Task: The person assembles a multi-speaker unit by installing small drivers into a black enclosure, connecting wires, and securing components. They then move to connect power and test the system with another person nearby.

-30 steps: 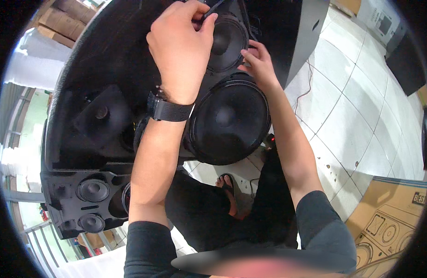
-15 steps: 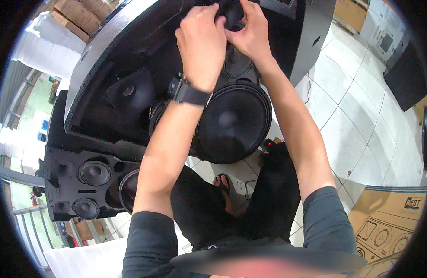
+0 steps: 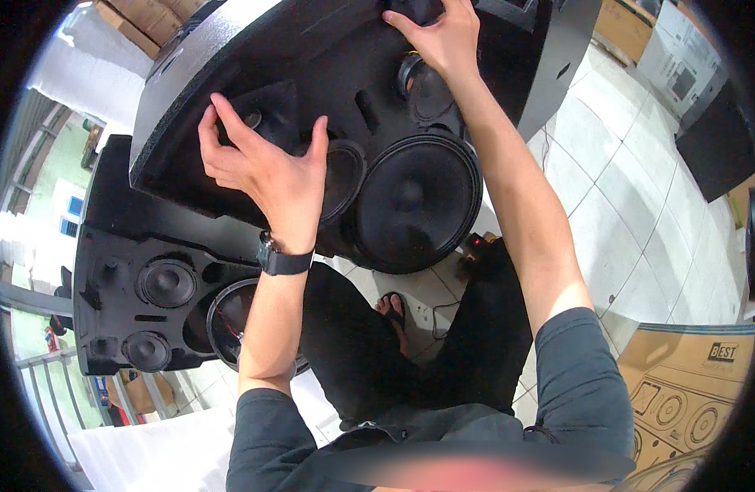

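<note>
A large black speaker cabinet [image 3: 336,90] lies open in front of me, with a big round woofer [image 3: 414,205] at its near edge. My left hand [image 3: 267,168] hovers over the cabinet's left side with its fingers spread, holding nothing. Under it is a black flared tweeter horn [image 3: 275,107]. At the far edge my right hand [image 3: 447,37] has thumb and fingers around a black tweeter horn [image 3: 414,10], partly cut off by the frame. A smaller round speaker [image 3: 431,94] sits below that hand, tilted. Another mid-sized speaker [image 3: 343,176] is partly behind my left hand.
A second black speaker panel [image 3: 115,299] with several round drivers stands at the left. A printed cardboard box [image 3: 681,369] is at the lower right. White floor tiles [image 3: 615,197] spread to the right, with a black cabinet [image 3: 714,148] beyond. A small red light [image 3: 477,242] glows near my knee.
My left hand has left the far horn and swung toward me and left, opening over the other horn. My right hand stays at the far horn, shifted slightly up.
</note>
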The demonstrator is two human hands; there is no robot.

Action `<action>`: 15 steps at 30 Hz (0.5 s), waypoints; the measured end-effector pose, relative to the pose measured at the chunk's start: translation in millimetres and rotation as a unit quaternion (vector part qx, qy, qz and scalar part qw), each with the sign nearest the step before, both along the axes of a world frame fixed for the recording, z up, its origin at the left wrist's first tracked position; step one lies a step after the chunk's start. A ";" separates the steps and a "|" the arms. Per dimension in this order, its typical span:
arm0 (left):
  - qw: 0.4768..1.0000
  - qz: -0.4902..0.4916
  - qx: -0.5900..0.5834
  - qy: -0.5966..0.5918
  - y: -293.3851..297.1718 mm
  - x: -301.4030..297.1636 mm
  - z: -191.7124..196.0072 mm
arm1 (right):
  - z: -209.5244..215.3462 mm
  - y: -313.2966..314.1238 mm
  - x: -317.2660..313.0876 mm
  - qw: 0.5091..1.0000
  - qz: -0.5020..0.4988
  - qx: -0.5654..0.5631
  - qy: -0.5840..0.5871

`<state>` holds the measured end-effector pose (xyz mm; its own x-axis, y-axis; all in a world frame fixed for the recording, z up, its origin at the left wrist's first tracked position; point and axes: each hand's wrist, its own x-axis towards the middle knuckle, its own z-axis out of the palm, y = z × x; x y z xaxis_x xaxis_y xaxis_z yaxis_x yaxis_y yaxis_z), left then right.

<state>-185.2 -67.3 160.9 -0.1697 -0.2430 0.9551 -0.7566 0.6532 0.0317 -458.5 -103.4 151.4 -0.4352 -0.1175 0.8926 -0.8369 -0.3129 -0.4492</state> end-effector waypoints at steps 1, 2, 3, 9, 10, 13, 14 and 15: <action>1.000 0.008 0.000 -0.002 -3.6 0.4 -1.2 | -1.3 -1.8 2.1 1.000 0.004 0.007 -0.013; 1.000 0.017 0.003 -0.006 -5.7 2.5 -2.4 | -3.8 -2.7 4.4 0.999 0.008 0.016 -0.027; 1.000 0.027 0.006 -0.008 -7.4 4.5 -3.8 | -6.2 -3.3 5.4 0.999 0.013 0.025 -0.040; 0.997 -0.035 -0.026 -0.066 -27.2 35.1 -1.5 | -18.5 -4.9 4.7 0.999 -0.013 0.026 0.015; 0.995 -0.050 -0.021 -0.088 -29.4 42.2 0.3 | -19.1 -5.0 5.8 0.999 -0.013 0.028 0.018; 0.985 -0.076 -0.036 -0.149 -32.9 59.1 3.6 | -22.6 -7.8 7.4 0.999 -0.001 0.025 0.024; 0.982 -0.084 -0.039 -0.165 -34.1 63.6 6.2 | -23.8 -9.8 8.3 0.999 -0.013 0.034 0.024; 0.978 -0.093 -0.034 -0.182 -35.0 66.9 8.4 | -25.7 -11.8 9.4 0.998 -0.027 0.042 0.022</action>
<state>-118.4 -102.3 169.3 -0.5369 -0.1143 0.8359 -0.5783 0.7713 -0.2659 -449.1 -115.3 125.7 -0.4036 -0.1709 0.8988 -0.8709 -0.2294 -0.4346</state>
